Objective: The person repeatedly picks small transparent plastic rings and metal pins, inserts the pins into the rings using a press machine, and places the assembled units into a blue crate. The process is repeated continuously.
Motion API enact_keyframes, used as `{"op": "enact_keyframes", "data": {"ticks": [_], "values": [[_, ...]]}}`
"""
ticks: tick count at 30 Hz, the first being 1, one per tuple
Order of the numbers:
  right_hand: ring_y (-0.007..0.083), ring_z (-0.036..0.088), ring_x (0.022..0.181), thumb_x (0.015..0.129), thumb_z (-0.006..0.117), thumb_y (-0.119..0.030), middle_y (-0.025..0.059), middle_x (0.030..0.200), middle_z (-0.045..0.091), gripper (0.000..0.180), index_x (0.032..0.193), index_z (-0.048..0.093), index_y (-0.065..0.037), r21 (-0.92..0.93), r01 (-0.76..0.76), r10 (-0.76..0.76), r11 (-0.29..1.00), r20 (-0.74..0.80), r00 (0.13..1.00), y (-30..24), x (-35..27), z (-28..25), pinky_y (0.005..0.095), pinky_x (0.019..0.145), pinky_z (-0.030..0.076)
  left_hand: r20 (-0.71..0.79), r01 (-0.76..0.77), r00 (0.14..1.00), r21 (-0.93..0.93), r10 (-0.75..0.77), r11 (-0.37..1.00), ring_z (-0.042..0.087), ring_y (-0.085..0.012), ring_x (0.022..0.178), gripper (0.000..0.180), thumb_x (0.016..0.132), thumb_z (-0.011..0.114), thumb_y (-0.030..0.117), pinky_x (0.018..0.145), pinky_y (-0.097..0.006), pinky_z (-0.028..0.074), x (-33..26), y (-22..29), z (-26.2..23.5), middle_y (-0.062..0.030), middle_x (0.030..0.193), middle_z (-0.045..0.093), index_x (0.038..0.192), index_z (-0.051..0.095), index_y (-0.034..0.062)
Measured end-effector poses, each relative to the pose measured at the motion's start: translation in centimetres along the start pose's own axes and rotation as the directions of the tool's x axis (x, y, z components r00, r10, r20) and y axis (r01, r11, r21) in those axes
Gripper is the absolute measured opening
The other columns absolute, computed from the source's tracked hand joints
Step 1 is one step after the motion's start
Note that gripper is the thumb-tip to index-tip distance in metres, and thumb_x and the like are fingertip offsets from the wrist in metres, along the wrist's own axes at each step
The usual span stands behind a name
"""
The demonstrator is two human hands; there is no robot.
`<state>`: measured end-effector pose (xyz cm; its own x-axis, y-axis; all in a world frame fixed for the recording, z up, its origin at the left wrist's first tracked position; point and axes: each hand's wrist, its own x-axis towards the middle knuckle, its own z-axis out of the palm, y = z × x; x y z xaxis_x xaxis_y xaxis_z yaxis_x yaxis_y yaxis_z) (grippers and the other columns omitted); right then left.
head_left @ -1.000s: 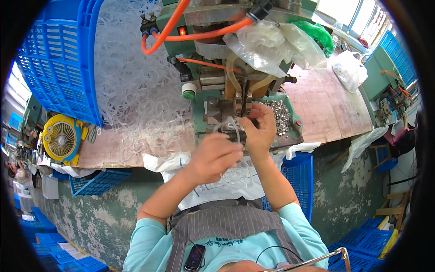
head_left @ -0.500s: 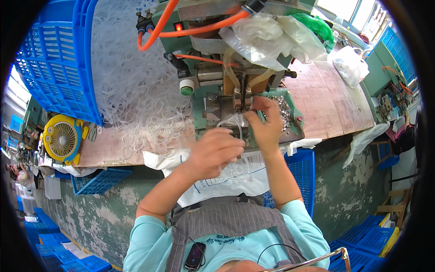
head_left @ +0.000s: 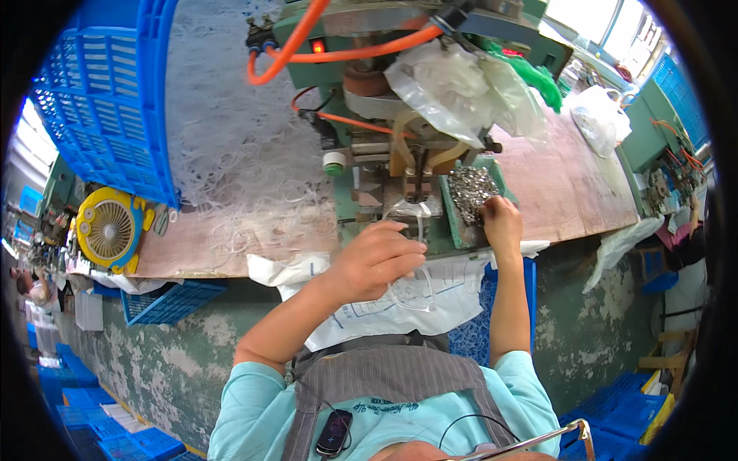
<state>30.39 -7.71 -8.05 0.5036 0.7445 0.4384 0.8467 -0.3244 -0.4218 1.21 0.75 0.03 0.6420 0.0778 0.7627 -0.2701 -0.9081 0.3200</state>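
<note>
Clear tubing [head_left: 411,288] hangs in a loop from the left hand [head_left: 377,257], which is curled around it with fingers pressed together, just in front of the green machine [head_left: 400,184] at the worktop's [head_left: 553,177] near edge. One end of the tubing rises toward the machine's middle, where a small clear piece [head_left: 407,209] sits. The right hand [head_left: 501,223] rests at the edge of a green tray [head_left: 450,223] of small metal parts [head_left: 470,192], fingers bent down into the pile; whether it pinches a part I cannot tell. Orange hoses [head_left: 307,46] arc over the machine, and clear plastic bags [head_left: 453,92] are draped on its right side. To the left lies a heap of white tubing [head_left: 231,154] beside a tilted blue crate [head_left: 108,100]. A yellow fan [head_left: 108,230] stands at the far left. A white printed sheet [head_left: 384,307] hangs over the worktop's front edge.
</note>
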Motion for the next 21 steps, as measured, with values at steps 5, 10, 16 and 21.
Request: {"op": "enact_keyframes", "data": {"ticks": [5,10,16,21], "values": [[0.0178,0.062,0.067,0.082,0.072,-0.012,0.0079,0.080,0.066,0.010,0.089,0.069,-0.006,0.386,-0.110,0.184,0.916,-0.161,0.970,0.3,0.9,1.6,0.0307,0.063,0.049,-0.030,0.011,1.000,0.268,-0.003,0.963,0.059,-0.0285,0.107,0.039,0.077,0.072,0.016,0.102,-0.046,0.039,-2.0,0.4,-0.1,-0.0067,0.116,0.064,0.114,0.063,0.0111],[0.0089,0.058,0.063,0.085,0.069,-0.008,0.0039,0.072,0.066,0.009,0.092,0.069,-0.004,0.528,-0.258,0.365,0.809,-0.108,0.925,0.3,0.1,1.4,0.0263,0.060,0.047,-0.563,0.609,0.221,-0.558,-0.796,0.564,0.062,-0.0218,0.084,0.038,0.093,0.061,0.017,0.072,-0.032,0.052,-8.3,-3.9,-1.8,-0.0122,0.113,0.062,0.125,0.049,0.0029],[0.0100,0.061,0.066,0.085,0.066,-0.007,0.0052,0.076,0.069,0.010,0.094,0.070,-0.006,0.469,-0.197,0.308,0.861,-0.172,0.936,-0.1,-0.2,1.5,0.0262,0.063,0.049,0.096,-0.063,-0.215,-0.994,-0.972,-0.085,0.062,-0.0262,0.084,0.044,0.097,0.054,0.018,0.068,-0.035,0.058,-15.3,-12.4,-7.6,-0.0215,0.116,0.057,0.133,0.036,0.0009],[0.0113,0.063,0.069,0.085,0.066,-0.007,0.0057,0.080,0.070,0.011,0.095,0.070,-0.006,0.447,-0.199,0.305,0.872,-0.179,0.935,-0.3,-0.3,1.5,0.0267,0.065,0.050,0.018,0.072,-0.189,-0.997,-0.982,-0.032,0.065,-0.0338,0.094,0.040,0.097,0.055,0.020,0.080,-0.038,0.061,-15.7,-13.5,-6.1,-0.0248,0.111,0.057,0.125,0.043,-0.0053]]}}
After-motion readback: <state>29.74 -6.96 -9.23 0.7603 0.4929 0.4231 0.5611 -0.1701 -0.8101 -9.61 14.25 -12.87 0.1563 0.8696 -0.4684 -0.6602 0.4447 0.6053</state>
